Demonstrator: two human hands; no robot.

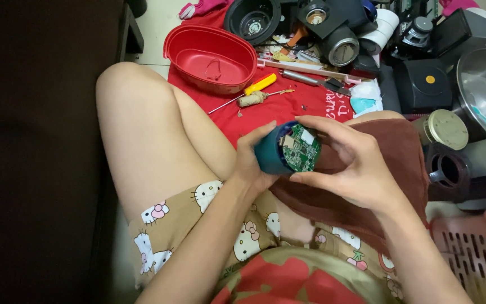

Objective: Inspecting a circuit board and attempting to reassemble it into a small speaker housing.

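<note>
Gripped: blue cylinder (270,151) in left hand (248,163), right hand (344,163) pinching round green board (301,148) at its open end, apparently mid-seating; next move needs careful alignment.

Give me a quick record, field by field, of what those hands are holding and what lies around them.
Left hand: grips the side of a blue cylindrical device
Right hand: fingers on the rim around the device's exposed green circuit board
Under the hands: brown cloth over the lap
Floor cover: red cloth
Nearby tools: yellow-handled screwdriver, red oval tub
Behind: speaker parts
Right edge: pink basket
</note>
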